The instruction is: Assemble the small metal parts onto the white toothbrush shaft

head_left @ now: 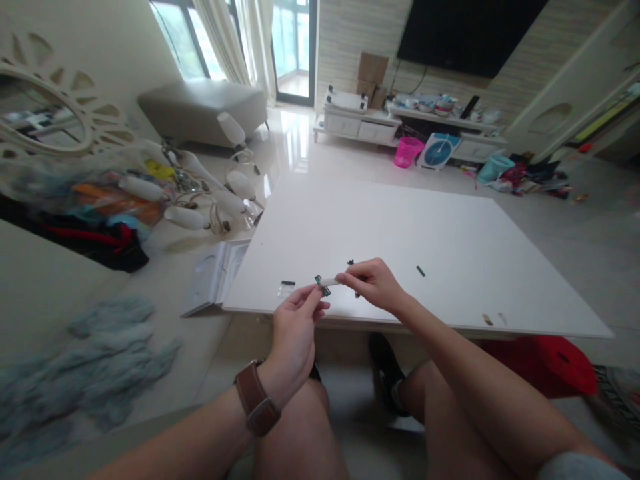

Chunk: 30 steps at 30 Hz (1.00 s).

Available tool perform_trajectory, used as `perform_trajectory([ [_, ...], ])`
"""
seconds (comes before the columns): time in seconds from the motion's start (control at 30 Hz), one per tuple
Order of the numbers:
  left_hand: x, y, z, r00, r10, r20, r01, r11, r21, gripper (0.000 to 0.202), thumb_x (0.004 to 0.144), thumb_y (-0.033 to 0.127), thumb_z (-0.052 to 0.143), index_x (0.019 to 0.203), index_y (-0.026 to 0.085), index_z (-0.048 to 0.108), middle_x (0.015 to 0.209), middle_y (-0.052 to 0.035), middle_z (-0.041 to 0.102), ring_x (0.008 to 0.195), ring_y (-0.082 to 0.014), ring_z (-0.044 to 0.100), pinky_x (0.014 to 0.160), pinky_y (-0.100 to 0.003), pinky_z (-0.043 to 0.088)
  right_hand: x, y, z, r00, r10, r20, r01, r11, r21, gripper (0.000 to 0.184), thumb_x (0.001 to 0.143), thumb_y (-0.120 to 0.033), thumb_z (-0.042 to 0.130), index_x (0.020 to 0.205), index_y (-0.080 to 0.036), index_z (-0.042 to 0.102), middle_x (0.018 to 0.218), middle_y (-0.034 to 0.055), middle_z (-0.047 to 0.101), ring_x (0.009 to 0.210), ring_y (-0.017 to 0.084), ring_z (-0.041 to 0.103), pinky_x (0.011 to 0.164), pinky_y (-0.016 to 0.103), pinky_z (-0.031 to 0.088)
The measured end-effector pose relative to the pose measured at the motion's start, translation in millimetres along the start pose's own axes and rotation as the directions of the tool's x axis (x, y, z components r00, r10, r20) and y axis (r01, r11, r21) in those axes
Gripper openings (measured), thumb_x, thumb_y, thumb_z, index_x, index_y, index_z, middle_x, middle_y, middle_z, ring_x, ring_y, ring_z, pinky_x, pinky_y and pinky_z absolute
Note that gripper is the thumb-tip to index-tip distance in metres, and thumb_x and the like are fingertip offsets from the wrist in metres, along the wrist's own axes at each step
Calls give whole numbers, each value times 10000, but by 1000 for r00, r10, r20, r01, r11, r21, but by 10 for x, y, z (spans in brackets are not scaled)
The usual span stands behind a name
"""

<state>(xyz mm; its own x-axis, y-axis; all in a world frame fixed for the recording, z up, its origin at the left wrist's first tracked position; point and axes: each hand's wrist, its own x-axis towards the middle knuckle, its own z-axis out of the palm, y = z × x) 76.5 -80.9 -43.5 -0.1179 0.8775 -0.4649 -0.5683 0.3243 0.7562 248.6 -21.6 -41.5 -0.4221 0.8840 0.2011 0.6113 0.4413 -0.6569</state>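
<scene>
My left hand (296, 325), with a brown strap on its wrist, pinches a small green-and-black flat piece (325, 291) near the table's front edge. A slim white stick (329, 282) runs from that piece to my right hand (375, 283), whose thumb and fingers are closed on its other end. The stick's tip meets the piece; whether they are joined I cannot tell. Small dark bits (351, 262) show behind my right hand, partly hidden by it. Left of my hands lies a clear, black-edged small item (287, 288) on the white table (380, 220).
A dark green strip (421, 271) and a small gold-and-black piece (487, 320) lie to the right on the table. At the left edge stands an open white box (205, 280), with a lamp with white shades (187, 218) beyond. A red stool (560, 363) is at right.
</scene>
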Motion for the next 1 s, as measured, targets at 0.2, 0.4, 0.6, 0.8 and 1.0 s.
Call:
perform_trajectory([
  [0.2,-10,11,8,1000,1,-16,-1,1000,-5,362,564,342,878,820,148,712,757,-1,676,645,-95,582,646,-243,395,-3,36,-37,999,-27,25,26,999,23,576,957,-512,532,514,-142,530,468,-45,353,492,70,285,513,249,220],
  [0.4,-27,19,2,1000,8,-4,-8,1000,-19,354,573,340,875,819,151,706,728,13,661,620,-82,568,630,-233,393,0,42,-8,993,-105,50,104,994,30,565,977,-469,512,512,-148,503,483,-47,345,487,69,298,519,244,236],
  [0.6,-25,13,3,999,16,29,-15,1000,-19,331,590,326,867,817,147,706,705,13,650,603,-78,553,603,-226,380,11,55,-18,989,-149,20,147,986,80,552,978,-444,520,511,-152,484,482,-46,362,490,71,294,517,245,244],
  [0.8,-19,16,-1,1000,-2,30,2,1000,-26,324,596,317,863,816,141,704,712,10,652,593,-74,544,604,-227,382,27,67,-33,988,-144,53,136,981,139,581,969,-471,524,488,-153,452,478,-45,347,482,68,283,502,248,239],
  [1.0,-18,10,-5,1000,-3,21,4,999,-33,328,585,319,867,807,144,701,698,9,640,590,-78,533,598,-229,380,27,78,-1,983,-154,102,142,983,113,588,968,-488,512,485,-158,450,480,-42,345,489,74,278,509,248,246],
])
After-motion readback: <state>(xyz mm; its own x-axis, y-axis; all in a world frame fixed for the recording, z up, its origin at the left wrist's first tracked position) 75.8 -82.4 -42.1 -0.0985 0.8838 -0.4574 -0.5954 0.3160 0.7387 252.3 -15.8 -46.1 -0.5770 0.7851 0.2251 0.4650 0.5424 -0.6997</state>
